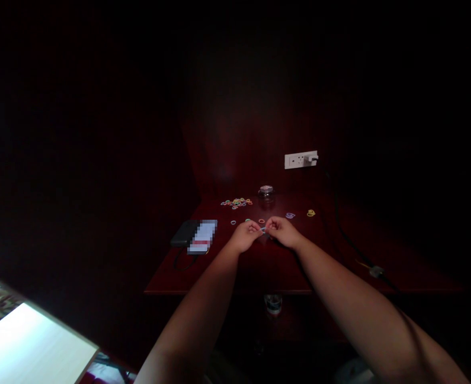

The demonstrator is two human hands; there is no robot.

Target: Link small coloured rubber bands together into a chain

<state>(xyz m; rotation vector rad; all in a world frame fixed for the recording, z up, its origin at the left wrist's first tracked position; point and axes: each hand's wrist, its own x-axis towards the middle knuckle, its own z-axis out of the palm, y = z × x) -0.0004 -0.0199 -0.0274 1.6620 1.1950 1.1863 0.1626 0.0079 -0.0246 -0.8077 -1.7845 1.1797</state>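
Two hands (pixel 246 237) pinch one pale band (pixel 263 230) between them, before three single bands (pixel 247 220) and one jar (pixel 266 196).

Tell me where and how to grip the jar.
Likely best by its round sides, coming from the right: the jar looks upright, the wall rises behind it, and the band pile lies to its left.

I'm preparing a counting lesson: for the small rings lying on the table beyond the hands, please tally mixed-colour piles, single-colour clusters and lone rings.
Mixed-colour pile: 1
Single-colour clusters: 2 (purple cluster, yellow cluster)
Lone rings: 3 (pale blue ring, green ring, red ring)
Total: 6
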